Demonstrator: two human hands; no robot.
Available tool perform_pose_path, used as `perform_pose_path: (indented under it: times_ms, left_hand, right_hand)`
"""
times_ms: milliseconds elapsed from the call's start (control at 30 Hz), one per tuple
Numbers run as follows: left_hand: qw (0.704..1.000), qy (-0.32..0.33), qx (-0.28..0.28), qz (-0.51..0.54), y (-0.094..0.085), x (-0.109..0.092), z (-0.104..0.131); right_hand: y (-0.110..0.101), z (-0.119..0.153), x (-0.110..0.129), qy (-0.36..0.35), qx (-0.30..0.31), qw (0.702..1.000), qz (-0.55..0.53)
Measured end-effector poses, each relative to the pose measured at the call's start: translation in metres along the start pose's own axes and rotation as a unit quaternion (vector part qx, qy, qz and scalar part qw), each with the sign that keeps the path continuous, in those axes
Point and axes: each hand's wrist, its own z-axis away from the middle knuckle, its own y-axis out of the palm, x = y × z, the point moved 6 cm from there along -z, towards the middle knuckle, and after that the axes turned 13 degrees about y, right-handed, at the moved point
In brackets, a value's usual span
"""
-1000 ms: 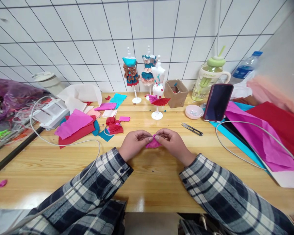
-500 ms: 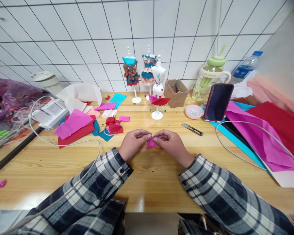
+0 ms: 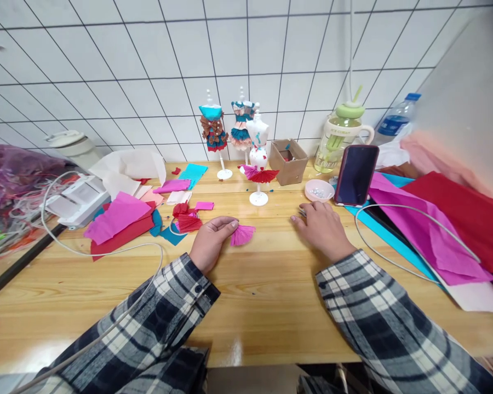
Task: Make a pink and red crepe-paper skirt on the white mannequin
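A small pink crepe paper fan (image 3: 243, 235) spreads out from the fingertips of my left hand (image 3: 211, 239), which pinches its gathered end. My right hand (image 3: 325, 229) lies low over the thread snips (image 3: 302, 212), its fingers curled round them. Only the metal tips of the snips peek out; the handles are hidden under the palm. Beyond my hands stands a small white mannequin (image 3: 258, 131) on a round base, with a pink and red pleated paper skirt (image 3: 263, 175) low on it. Just past my right fingers sits a pink bowl of beads (image 3: 319, 191).
Two dressed mannequins (image 3: 212, 128) and a cardboard box (image 3: 288, 164) stand by the tiled wall. A phone (image 3: 356, 175) leans upright at the right, before folded coloured paper (image 3: 427, 230). Paper scraps (image 3: 121, 216) and a white cable (image 3: 162, 251) lie on the left.
My right hand has let go of the pink paper and moved right onto the thread snips. The paper now fans open in my left hand. The view has shifted slightly.
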Motion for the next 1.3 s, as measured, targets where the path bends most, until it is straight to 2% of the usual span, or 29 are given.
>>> perform_pose_path:
  times_ms: [100,167,300,433,600,733,833,900,933,967,1000,1033,1067,1133,1300]
  left_hand:
    - [1.000,-0.002,0.008,-0.003,0.001,0.000,0.001]
    - [1.000,-0.002,0.011,-0.006,0.002,0.000,0.002]
    - [1.000,-0.003,0.015,0.000,0.002,0.003,0.004]
    - [1.000,-0.016,0.016,0.012,0.005,0.004,0.006]
    - [0.998,-0.018,-0.011,0.053,0.005,0.000,0.005]
    - [0.995,-0.033,-0.034,0.084,0.005,0.001,0.006]
    - [0.991,-0.054,-0.049,0.110,0.006,0.005,0.008]
    - [0.987,-0.074,-0.055,0.135,0.007,0.008,0.010]
    - [0.984,-0.083,-0.057,0.147,0.007,0.009,0.010]
    - [0.982,-0.089,-0.058,0.157,0.008,0.010,0.011]
    - [0.980,-0.094,-0.057,0.165,0.008,0.010,0.011]
    - [0.979,-0.097,-0.056,0.169,0.009,0.010,0.011]
    - [0.979,-0.098,-0.055,0.171,0.009,0.010,0.011]
    - [0.978,-0.100,-0.052,0.173,0.010,0.009,0.011]
    - [0.978,-0.099,-0.047,0.178,0.011,0.009,0.012]
  right_hand:
    - [0.015,-0.002,-0.010,0.020,0.054,0.997,0.054]
    - [0.017,-0.003,-0.012,0.016,0.057,0.997,0.047]
    - [0.013,-0.007,-0.020,0.026,0.029,0.998,0.042]
    - [0.015,-0.011,-0.031,0.021,0.057,0.995,0.079]
    - [0.014,-0.014,-0.046,-0.029,0.099,0.991,0.088]
    - [0.005,-0.017,-0.053,-0.007,0.079,0.993,0.084]
    - [0.000,-0.009,-0.030,0.021,0.032,0.999,0.000]
    - [-0.002,0.007,0.001,0.022,-0.005,0.990,-0.138]
    - [0.000,0.017,0.018,0.023,-0.005,0.975,-0.222]
    - [0.006,0.028,0.035,0.024,0.031,0.952,-0.304]
    - [0.016,0.039,0.053,0.021,0.099,0.923,-0.372]
    - [0.024,0.050,0.068,0.032,0.149,0.898,-0.413]
    - [0.028,0.059,0.078,0.042,0.169,0.884,-0.434]
    - [0.033,0.071,0.089,0.051,0.171,0.871,-0.458]
    - [0.035,0.079,0.097,0.013,0.168,0.864,-0.475]
